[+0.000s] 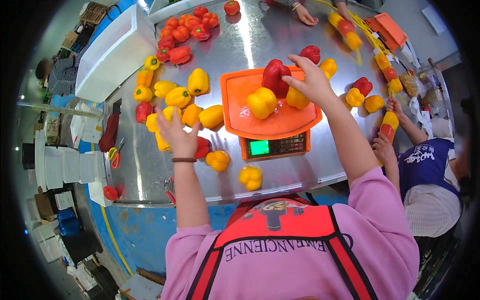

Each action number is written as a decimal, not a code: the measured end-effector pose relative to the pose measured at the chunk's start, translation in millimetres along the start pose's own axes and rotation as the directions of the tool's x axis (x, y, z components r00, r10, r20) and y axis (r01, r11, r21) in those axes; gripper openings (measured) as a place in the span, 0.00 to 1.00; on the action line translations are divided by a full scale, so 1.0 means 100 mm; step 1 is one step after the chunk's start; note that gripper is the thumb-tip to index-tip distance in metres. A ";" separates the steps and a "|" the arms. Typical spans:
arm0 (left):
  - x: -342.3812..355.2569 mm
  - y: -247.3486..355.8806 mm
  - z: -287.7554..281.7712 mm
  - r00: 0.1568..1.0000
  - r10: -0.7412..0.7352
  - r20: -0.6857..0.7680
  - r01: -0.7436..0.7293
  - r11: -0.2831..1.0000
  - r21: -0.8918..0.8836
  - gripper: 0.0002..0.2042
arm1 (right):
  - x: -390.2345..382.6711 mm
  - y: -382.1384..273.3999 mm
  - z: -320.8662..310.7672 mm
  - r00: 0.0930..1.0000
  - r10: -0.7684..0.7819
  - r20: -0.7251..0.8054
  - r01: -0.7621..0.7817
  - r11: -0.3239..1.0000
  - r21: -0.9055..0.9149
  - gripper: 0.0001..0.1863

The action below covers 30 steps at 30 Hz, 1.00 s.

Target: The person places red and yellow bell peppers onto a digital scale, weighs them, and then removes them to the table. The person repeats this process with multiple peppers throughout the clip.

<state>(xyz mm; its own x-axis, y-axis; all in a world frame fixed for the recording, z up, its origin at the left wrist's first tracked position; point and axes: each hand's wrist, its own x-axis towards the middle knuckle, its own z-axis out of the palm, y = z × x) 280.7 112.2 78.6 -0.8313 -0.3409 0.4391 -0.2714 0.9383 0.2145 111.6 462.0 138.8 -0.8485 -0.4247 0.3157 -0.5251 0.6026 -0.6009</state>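
Observation:
An orange scale tray [235,107] holds a red bell pepper [275,77] and two yellow bell peppers, one at the front [261,103] and one at the right [296,98]. My right hand [312,82] is over the tray's right side, fingers apart, its thumb at the red pepper's edge; whether it touches is hard to tell. On the left, my left hand [177,135] is spread over a group of yellow peppers, partly covering some. A red pepper [202,147] lies beside its wrist. Below the tray, the scale's display [259,147] glows green.
Red peppers [181,33] lie at the table's far left, near a white foam box [117,55]. Scissors [115,158] rest at the left edge. Other people's hands [384,147] hold pepper bundles at the right. An orange crate [387,30] stands at the far right.

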 end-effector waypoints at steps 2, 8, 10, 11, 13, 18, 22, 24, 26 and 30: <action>0.02 0.35 0.04 0.994 0.096 0.058 -0.075 0.953 -0.293 0.44 | 0.13 -0.01 0.08 0.999 -0.016 0.047 0.017 0.999 -0.032 0.32; 0.03 1.37 0.17 0.875 0.415 0.248 -0.134 0.701 -0.700 0.43 | 0.51 0.07 0.06 0.911 0.030 0.412 -0.009 0.999 -0.052 0.39; 0.03 1.44 0.31 0.919 0.345 0.189 -0.129 0.718 -0.684 0.39 | 0.43 0.15 -0.04 0.970 0.039 0.240 -0.064 0.993 0.096 0.38; 0.04 1.43 0.34 0.931 0.300 0.208 -0.055 0.678 -0.733 0.38 | 0.31 0.24 -0.09 0.991 0.069 0.112 -0.095 0.965 0.243 0.37; -0.02 1.36 0.47 0.926 0.133 0.354 0.275 0.405 -0.872 0.34 | -0.02 0.38 -0.27 0.976 0.185 -0.117 -0.098 0.847 0.522 0.36; -0.13 0.90 0.25 0.713 0.195 0.673 0.650 -0.542 -0.532 0.28 | -1.48 1.01 -0.65 0.830 0.488 -0.271 -0.312 0.808 0.500 0.36; -0.20 0.88 0.21 0.661 0.320 0.679 0.669 -0.662 -0.338 0.32 | -2.04 0.95 -0.61 0.759 0.648 -0.071 -0.651 0.759 -0.025 0.37; -0.19 0.96 0.20 0.639 0.398 0.659 0.671 -0.707 -0.223 0.31 | -2.07 0.95 -0.59 0.760 0.649 0.012 -0.645 0.757 -0.109 0.37; -0.19 1.05 0.19 0.636 0.466 0.615 0.677 -0.720 -0.154 0.30 | -1.99 0.92 -0.57 0.764 0.638 0.096 -0.617 0.766 -0.181 0.38; -0.28 1.13 0.21 0.611 0.457 0.647 0.686 -0.714 -0.144 0.32 | -1.52 0.65 -0.47 0.921 0.384 -0.062 -0.388 0.898 -0.206 0.39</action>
<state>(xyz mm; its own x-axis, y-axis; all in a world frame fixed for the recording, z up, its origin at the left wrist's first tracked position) 263.2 228.8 71.8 -0.9455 0.2584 -0.1979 -0.3064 -0.9118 0.2734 202.8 597.8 86.4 -0.9874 -0.1178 0.1056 -0.1555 0.8454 -0.5109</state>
